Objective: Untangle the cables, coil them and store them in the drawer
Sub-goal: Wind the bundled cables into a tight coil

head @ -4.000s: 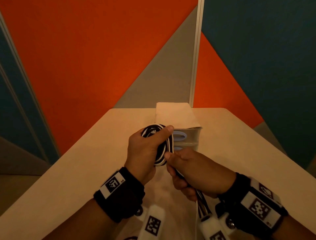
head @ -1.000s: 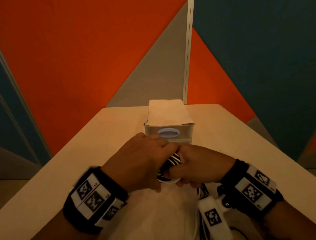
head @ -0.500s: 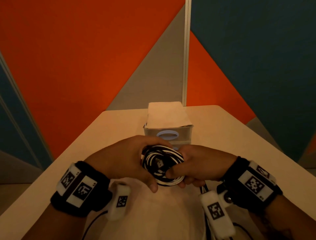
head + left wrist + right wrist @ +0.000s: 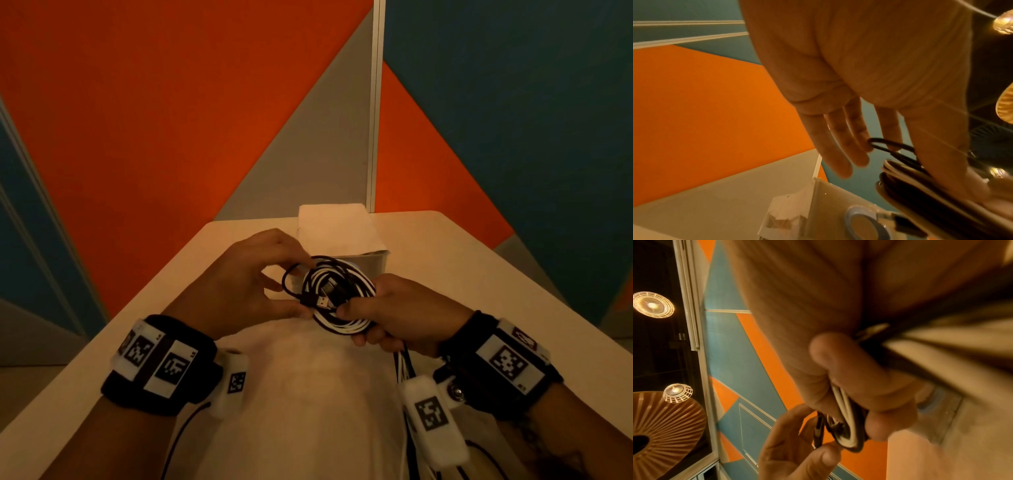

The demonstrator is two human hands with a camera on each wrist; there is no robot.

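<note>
Bundle of coiled black and white cables (image 4: 337, 296) is held above the pale tabletop (image 4: 462, 274), between both hands: left hand (image 4: 239, 287) at its left side, right hand (image 4: 400, 315) at its right and near edge. Small translucent plastic drawer unit (image 4: 342, 233) is set directly behind the bundle, toward the table's far edge, approx. centred. Loose cable ends are hung down below the right hand.

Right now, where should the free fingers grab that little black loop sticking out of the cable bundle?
Best at the loop's rounded outer end, coming from the left, the left hand's side. That bend pokes clear of the coil, so probably a finger and thumb can pinch it without disturbing the windings. The right hand already grips the coil's opposite side.
</note>
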